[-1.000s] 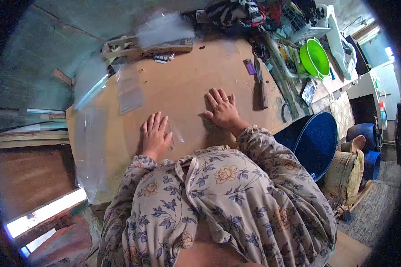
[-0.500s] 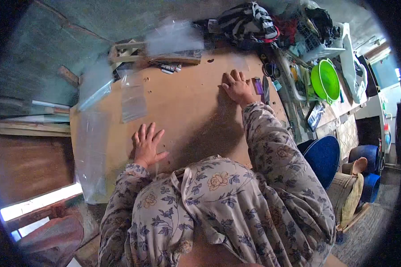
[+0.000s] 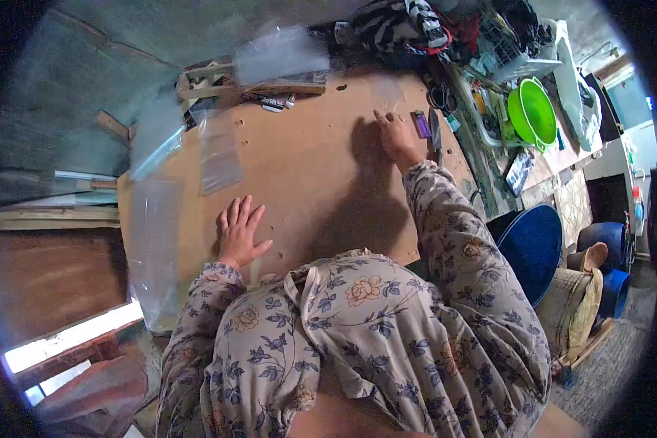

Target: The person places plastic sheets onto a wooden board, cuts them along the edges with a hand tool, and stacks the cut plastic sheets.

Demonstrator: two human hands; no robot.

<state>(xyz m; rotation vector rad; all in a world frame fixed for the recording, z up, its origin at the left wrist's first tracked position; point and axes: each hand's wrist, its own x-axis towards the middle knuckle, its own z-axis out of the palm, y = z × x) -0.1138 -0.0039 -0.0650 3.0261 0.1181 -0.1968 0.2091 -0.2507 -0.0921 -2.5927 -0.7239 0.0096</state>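
Film (image 3: pixel 387 93), small, clear, lying flat on board (image 3: pixel 306 168) near its far edge. Right hand (image 3: pixel 396 135) reached out over it, fingertips (image 3: pixel 379 115) on or just at its near edge; whether pinching or only pressing, cannot tell. Left hand (image 3: pixel 239 232) laid flat on board near the body, fingers spread, holding nothing.

Just right of right hand: purple lighter (image 3: pixel 420 124), then knife (image 3: pixel 435 131) lying lengthwise, both on board. Scissors (image 3: pixel 439 96) a little farther off, beside the far right corner.

Left part of board: clear bag (image 3: pixel 219 155) lying flat, well apart from both hands; long plastic sheet (image 3: pixel 150 248) draped along the left edge and hanging off the near corner. Another clear sheet (image 3: pixel 279 52) propped at the far edge above wood strips (image 3: pixel 219 82), small tubes (image 3: pixel 274 102) just in front of them.

Containers, right of board: green bowl (image 3: pixel 533 113), tilted on its side, inside showing, nothing seen in it. White basket (image 3: pixel 515 62) behind it, crammed with dark items too jumbled to tell apart. Striped cloth (image 3: pixel 398 22) heaped at the far edge, beside basket. Blue tub (image 3: pixel 533 244) on the floor beside board's near right corner, rim toward camera, contents hidden. Woven basket (image 3: pixel 573 296) next to tub; contents not visible.

Floral sleeves (image 3: pixel 445 241) covering both arms to the wrists.
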